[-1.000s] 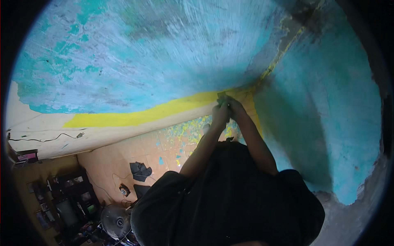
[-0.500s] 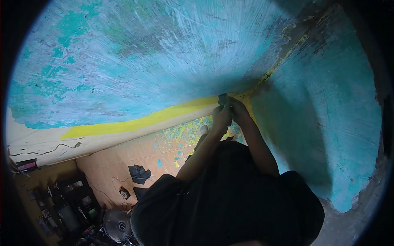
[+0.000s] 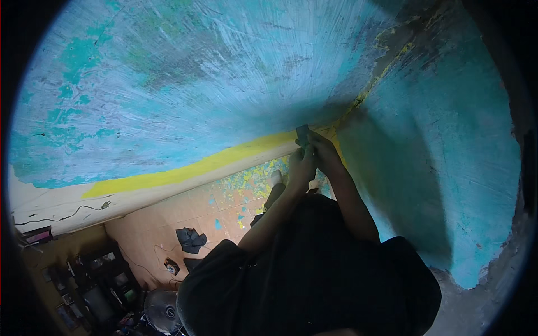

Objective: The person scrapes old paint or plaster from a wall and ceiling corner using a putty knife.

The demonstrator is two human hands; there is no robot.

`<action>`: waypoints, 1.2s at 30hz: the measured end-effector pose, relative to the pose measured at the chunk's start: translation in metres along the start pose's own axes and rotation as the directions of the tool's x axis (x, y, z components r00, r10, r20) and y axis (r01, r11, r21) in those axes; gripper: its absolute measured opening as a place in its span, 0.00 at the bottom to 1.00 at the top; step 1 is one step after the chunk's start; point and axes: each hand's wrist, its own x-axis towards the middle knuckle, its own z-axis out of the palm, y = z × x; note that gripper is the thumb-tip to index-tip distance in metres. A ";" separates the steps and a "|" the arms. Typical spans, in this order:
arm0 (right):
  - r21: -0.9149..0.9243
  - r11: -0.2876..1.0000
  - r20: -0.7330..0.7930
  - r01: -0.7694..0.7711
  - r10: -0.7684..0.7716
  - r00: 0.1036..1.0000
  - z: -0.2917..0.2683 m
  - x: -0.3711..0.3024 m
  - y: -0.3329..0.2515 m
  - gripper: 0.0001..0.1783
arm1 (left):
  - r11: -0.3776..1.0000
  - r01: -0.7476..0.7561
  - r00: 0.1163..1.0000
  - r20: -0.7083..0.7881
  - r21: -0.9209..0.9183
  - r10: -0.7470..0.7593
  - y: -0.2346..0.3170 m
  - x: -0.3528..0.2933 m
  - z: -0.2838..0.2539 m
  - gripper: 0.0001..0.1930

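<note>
Both my hands are closed on a small paint scraper (image 3: 302,133) with a dark flat blade, held up near the corner where two walls meet. My left hand (image 3: 302,165) wraps the lower part of it. Higher up and just to the right, my right hand (image 3: 323,151) grips it too; its fingers are partly hidden. Behind the blade runs the yellow band (image 3: 224,159) at the foot of the blue, scratched wall (image 3: 224,84). In this view I cannot tell whether the blade touches the wall.
Blue and yellow paint flakes (image 3: 246,183) litter the tiled floor (image 3: 151,215) by my foot. On the right stands a turquoise wall (image 3: 448,157). A dark cloth (image 3: 190,239), a fan (image 3: 162,309), a dark shelf unit (image 3: 101,280) and a cord with a plug (image 3: 84,208) lie left.
The scraper has tilted slightly, and more of its blade shows above my fingers. Both hands keep their grip. The view has shifted a little.
</note>
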 end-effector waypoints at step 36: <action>0.105 0.994 -0.008 0.029 -0.028 1.000 -0.042 0.027 0.019 0.18 | 0.999 0.019 0.999 0.031 0.027 -0.019 -0.025 0.034 0.023 0.17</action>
